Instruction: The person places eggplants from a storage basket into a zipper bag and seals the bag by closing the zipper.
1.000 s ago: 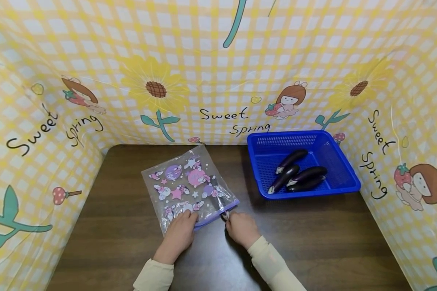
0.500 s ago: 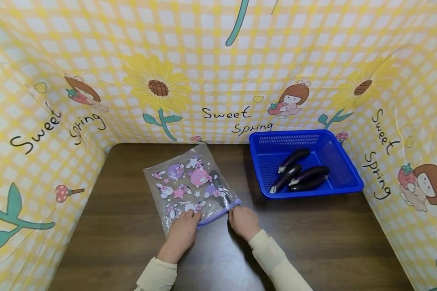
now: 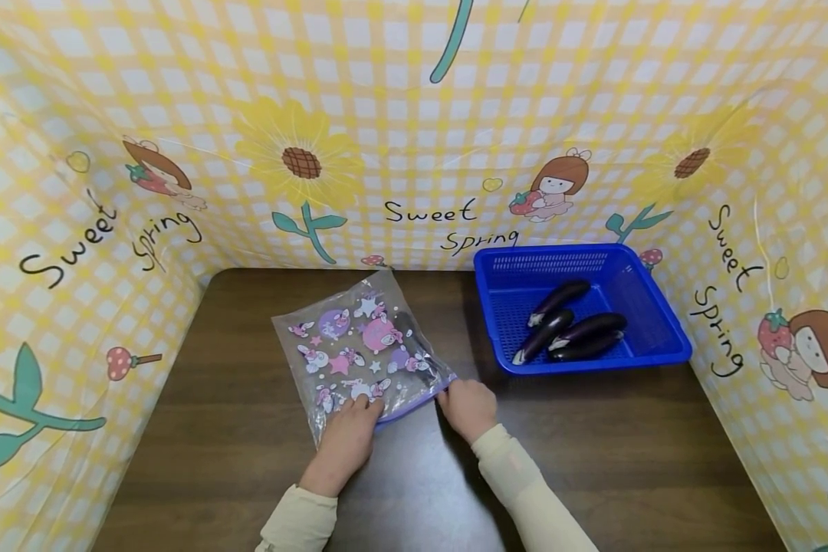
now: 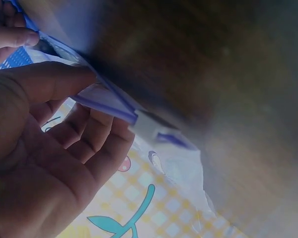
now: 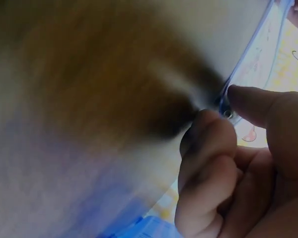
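A clear zip bag (image 3: 341, 364) printed with pink and purple cartoon figures lies on the table, its purple-edged mouth towards me. Inside its right side shows a dark, elongated eggplant (image 3: 405, 326), partly hidden by the print. My left hand (image 3: 348, 437) holds the near edge; the left wrist view has its thumb on the inner side of the parted mouth and the fingers beneath, beside a white zip slider (image 4: 156, 130). At the mouth's right corner, my right hand (image 3: 471, 409) pinches the bag's edge between thumb and curled forefinger.
A blue plastic basket (image 3: 652, 349) stands at the back right of the brown table (image 3: 200, 429), with several eggplants (image 3: 586, 331) in it. Yellow checked cloth (image 3: 414, 138) walls in the back and both sides.
The eggplant in my right hand has slid through the mouth into the bag. That hand has moved slightly forward and now grips the bag's right corner. My left hand keeps its hold.
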